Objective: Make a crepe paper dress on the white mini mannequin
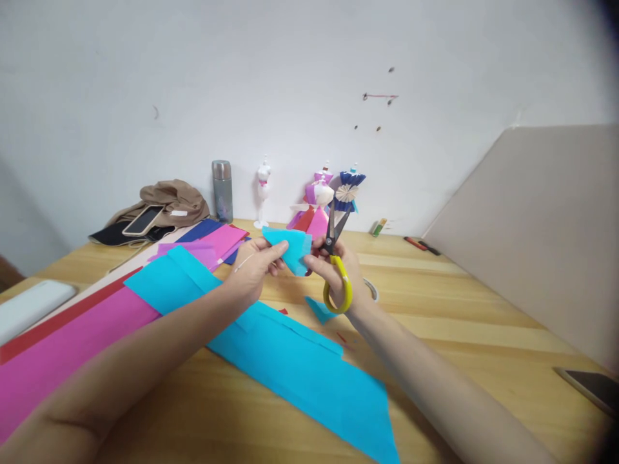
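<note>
My left hand [256, 263] pinches a small folded piece of turquoise crepe paper [293, 248] between thumb and fingers. At the paper's right edge, the fingers of my right hand [345, 270] touch it too. That hand also carries yellow-handled scissors [341, 283], their dark blades partly spread and pointing up, away from the paper. Below my hands, a long turquoise crepe paper strip [309, 367] lies slantwise over the table. A turquoise scrap [320, 310] rests on the wood under my right hand, near a partly hidden roll of tape [371, 290].
Magenta paper [82, 341] and other coloured sheets cover the left side. Against the wall stand a flask [222, 192], a white mini mannequin [263, 190] and several paper-dressed ones [351, 187]. A phone [144, 220] lies by brown cloth [178, 196]; another device [590, 386] is at far right.
</note>
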Motion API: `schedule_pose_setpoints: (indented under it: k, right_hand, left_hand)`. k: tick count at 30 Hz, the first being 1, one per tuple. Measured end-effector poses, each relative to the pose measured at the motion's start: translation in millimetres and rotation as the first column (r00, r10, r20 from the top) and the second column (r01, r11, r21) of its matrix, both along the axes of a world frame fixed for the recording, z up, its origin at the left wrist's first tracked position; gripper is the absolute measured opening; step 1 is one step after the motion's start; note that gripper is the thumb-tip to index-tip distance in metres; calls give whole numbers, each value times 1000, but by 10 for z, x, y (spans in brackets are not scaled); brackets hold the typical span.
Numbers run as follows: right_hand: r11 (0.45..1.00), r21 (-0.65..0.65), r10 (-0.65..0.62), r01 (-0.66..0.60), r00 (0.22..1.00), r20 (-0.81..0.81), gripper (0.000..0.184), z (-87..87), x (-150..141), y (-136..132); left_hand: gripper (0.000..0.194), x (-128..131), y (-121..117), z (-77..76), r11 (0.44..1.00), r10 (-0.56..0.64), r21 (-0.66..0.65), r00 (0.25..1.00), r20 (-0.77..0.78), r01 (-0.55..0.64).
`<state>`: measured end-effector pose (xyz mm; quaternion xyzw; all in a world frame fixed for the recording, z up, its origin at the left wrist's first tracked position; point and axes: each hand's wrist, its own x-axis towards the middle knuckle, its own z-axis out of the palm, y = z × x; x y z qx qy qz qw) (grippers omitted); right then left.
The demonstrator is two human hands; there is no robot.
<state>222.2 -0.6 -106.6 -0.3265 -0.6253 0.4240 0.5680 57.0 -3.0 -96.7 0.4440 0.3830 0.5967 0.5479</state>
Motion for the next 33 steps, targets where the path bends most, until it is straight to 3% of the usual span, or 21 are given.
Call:
schedule_pose_setpoints:
  k: [7, 12, 19, 24, 33]
  right_hand:
    - [998, 4, 60, -61, 997, 53, 50, -22, -46, -63]
    - [996, 29, 83, -83, 997, 5, 40, -43, -61, -101]
    - [999, 13, -41, 40, 997, 66, 33, -77, -67, -51]
    - [1000, -25, -12, 14, 998, 68, 26, -98, -66, -33]
    - [1000, 5, 21, -21, 1000, 3, 34, -42, -120, -90]
  left_hand:
    - [34, 12, -7, -6, 997, -1, 79, 999, -37, 4]
    - [31, 22, -19, -6, 996, 50, 73, 997, -51, -46]
    - [36, 16, -44, 20, 998, 35, 59, 998, -46, -32]
    - [41, 5, -67, 67, 998, 48, 50, 999, 8, -48]
    - [44, 32, -74, 39, 999, 17, 51, 1000, -2, -17]
